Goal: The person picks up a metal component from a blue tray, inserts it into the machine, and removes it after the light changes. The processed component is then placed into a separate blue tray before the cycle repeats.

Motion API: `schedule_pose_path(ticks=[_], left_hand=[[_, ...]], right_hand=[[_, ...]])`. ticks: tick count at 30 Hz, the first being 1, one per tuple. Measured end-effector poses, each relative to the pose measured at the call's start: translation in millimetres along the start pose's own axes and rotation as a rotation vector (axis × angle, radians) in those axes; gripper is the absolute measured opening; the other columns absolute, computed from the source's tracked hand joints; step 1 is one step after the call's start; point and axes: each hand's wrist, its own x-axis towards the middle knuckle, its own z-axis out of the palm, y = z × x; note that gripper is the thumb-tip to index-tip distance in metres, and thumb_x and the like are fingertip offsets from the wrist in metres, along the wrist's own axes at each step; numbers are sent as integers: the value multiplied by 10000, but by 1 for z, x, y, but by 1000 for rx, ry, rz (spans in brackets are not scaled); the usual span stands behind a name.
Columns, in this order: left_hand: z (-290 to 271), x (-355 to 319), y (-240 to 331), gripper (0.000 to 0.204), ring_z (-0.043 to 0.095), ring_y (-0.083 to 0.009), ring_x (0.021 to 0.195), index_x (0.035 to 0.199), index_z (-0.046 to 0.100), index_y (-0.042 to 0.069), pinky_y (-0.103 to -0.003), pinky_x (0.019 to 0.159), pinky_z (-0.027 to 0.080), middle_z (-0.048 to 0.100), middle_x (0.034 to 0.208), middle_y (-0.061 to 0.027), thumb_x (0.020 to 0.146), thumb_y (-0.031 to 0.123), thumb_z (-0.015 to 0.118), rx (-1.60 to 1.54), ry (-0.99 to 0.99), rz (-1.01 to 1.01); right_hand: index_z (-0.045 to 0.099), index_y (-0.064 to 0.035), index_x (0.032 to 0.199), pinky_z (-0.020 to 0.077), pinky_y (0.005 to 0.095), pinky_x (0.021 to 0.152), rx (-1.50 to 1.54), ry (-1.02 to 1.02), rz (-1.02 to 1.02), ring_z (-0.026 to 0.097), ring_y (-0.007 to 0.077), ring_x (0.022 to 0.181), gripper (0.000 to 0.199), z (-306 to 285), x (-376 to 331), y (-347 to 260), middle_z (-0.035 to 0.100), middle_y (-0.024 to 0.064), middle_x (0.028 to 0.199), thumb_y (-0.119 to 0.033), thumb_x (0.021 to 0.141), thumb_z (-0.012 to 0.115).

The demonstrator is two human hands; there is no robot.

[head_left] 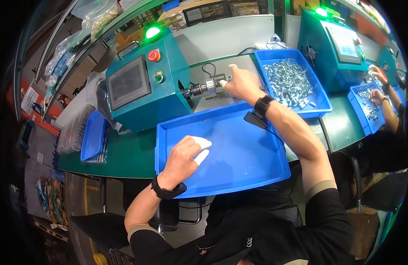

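My left hand point(184, 155) hovers over the left part of an empty-looking blue tray point(239, 174). White covers sit on its fingertips; thumb and forefinger are apart, with nothing visible between them. My right hand point(244, 85) reaches to the metal chuck point(205, 87) on the side of a teal machine point(146, 84). Its white-tipped thumb is by the chuck's end and the forefinger points away from it, spread from the thumb. The other fingers are partly hidden, and I see no part held there.
A blue bin of small shiny metal parts point(290, 81) stands beyond my right forearm. Left of the machine lie a small blue tray point(93, 136) and stacked clear trays point(76, 130). At far right, another person's hands point(377, 95) work over a blue bin point(367, 119) beside a second teal machine point(330, 51).
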Motion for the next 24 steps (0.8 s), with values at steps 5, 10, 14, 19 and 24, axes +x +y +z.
schedule_pose_path(ticks=[5,10,14,19,24], left_hand=[[9,15,8,216,694,-315,977,1077,778,52,-396,863,571,762,1061,-116,863,25,795,-24,-37,26],[38,47,0,207,694,-325,971,1096,775,43,-403,873,567,757,1057,-133,891,66,787,-100,-130,7],[77,85,-8,214,690,-337,977,1104,773,44,-410,865,561,747,1025,-143,908,127,787,-171,-262,-122],[118,128,-4,206,682,-341,968,1082,772,52,-424,845,549,716,982,-141,914,169,789,-4,-253,-61],[141,143,-6,173,666,-342,945,1025,752,48,-441,825,535,670,950,-129,911,174,783,117,-275,-84]], right_hand=[[615,14,1327,565,513,868,-127,-11,-113,722,427,964,546,-10,6,-7,754,216,913,-315,906,730],[614,-16,1354,561,523,885,-29,24,-49,728,420,973,555,-38,-12,9,758,211,929,-327,910,732],[596,-45,1419,561,515,918,-73,67,67,735,408,1003,586,-66,-39,76,766,210,1001,-336,927,726],[569,-45,1470,568,478,935,-136,434,72,748,377,995,630,-85,-61,155,768,198,1090,-333,939,749],[579,-32,1462,592,390,865,183,512,168,756,282,959,580,-88,-89,164,768,177,1109,-246,957,768]])
